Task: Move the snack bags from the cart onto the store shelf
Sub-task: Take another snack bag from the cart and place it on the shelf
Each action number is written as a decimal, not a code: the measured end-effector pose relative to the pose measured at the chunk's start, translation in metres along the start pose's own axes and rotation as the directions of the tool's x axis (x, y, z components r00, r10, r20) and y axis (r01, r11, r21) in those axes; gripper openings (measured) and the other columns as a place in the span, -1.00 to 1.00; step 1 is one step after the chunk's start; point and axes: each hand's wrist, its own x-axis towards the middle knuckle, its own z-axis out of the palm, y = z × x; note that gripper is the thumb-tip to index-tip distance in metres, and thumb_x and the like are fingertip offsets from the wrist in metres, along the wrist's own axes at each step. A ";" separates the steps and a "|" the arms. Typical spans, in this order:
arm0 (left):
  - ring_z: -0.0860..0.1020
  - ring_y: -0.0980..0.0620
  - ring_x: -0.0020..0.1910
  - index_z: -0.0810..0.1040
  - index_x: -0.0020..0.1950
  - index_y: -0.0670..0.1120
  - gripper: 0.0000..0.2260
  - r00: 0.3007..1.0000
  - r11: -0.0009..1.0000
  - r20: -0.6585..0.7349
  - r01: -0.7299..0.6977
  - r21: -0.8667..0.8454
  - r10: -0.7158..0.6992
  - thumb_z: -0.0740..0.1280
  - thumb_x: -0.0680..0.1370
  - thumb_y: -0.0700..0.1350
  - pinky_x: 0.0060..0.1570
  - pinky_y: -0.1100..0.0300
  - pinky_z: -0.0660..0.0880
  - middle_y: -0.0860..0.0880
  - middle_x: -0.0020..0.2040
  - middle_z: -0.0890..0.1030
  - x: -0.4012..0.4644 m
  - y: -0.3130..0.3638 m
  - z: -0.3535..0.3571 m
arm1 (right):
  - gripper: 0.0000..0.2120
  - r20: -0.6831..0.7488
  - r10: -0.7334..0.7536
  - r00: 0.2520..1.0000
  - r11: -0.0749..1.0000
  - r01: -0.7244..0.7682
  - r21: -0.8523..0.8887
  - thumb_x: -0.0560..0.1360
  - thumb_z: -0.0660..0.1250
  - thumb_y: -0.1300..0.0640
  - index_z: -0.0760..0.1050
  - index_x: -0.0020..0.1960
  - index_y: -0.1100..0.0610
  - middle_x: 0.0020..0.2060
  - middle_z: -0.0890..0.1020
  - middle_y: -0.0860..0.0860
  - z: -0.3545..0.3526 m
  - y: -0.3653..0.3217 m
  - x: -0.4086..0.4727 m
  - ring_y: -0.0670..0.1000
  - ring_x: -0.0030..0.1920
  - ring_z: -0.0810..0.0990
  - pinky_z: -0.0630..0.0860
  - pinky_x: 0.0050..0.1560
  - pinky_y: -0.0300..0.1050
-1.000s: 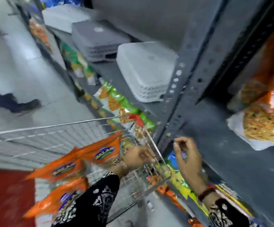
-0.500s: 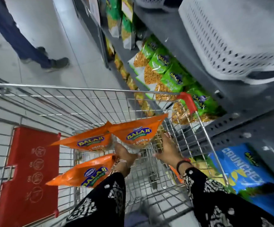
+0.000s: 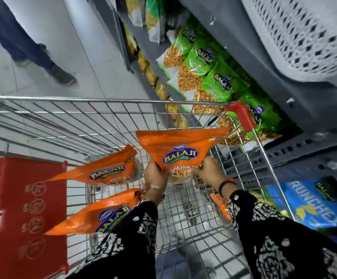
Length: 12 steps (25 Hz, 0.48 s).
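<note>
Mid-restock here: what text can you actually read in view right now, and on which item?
"BALAJI WAFERS", "Mithe M...": orange bag held by left hand and right hand.
"BALAJI": two orange bags in cart.
"BALAJI": green shelf bags; smaller print unreadable.
"RUNCHEX": blue bag.
Red cart flap: icons blurred.

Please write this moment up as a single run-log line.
stage: lifting | both hands: left hand, right hand grip orange bag | cart: two orange bags left | shelf: not reached

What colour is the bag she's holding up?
Orange bag with a blue logo, seen in the head view, held by both hands.
</note>
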 end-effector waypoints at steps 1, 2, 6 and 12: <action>0.53 -0.18 0.04 0.43 0.10 -0.18 -0.60 1.000 1.000 0.005 -0.020 0.020 0.020 0.42 0.31 -0.34 -0.05 0.06 0.46 -0.23 0.07 0.60 -0.004 0.006 -0.002 | -0.72 0.004 0.000 1.000 1.000 0.000 -0.005 0.38 0.38 0.25 0.47 0.08 0.18 0.09 0.61 0.14 -0.007 -0.001 -0.008 0.09 0.13 0.54 0.43 0.18 0.02; 0.53 -0.18 0.03 0.42 0.10 -0.16 -0.60 0.999 0.999 0.023 -0.037 0.035 0.036 0.43 0.32 -0.33 -0.04 0.04 0.48 -0.22 0.07 0.60 -0.010 0.012 -0.006 | -0.73 0.006 -0.006 1.000 1.000 0.006 -0.006 0.39 0.38 0.23 0.47 0.08 0.16 0.10 0.61 0.14 -0.013 -0.003 -0.017 0.11 0.14 0.54 0.43 0.19 0.07; 0.56 -0.11 -0.03 0.46 0.07 -0.10 -0.57 0.956 0.974 0.186 -0.228 -0.020 0.227 0.51 0.27 -0.17 -0.08 0.06 0.51 -0.10 -0.03 0.60 -0.054 0.051 -0.026 | -0.71 -0.078 -0.046 0.996 0.998 0.049 0.039 0.38 0.40 0.16 0.45 0.08 0.14 0.09 0.61 0.13 -0.058 -0.019 -0.081 0.10 0.08 0.57 0.48 0.15 0.09; 0.59 -0.08 -0.02 0.44 0.15 -0.06 -0.37 0.771 0.856 0.452 -0.516 0.030 0.449 0.54 0.15 0.09 0.00 0.06 0.54 -0.07 0.03 0.63 -0.132 0.141 -0.038 | -0.49 -0.323 -0.140 0.936 0.990 0.140 -0.026 0.28 0.43 -0.13 0.47 0.11 0.13 0.07 0.63 0.11 -0.134 -0.036 -0.205 0.10 0.09 0.57 0.52 0.10 0.11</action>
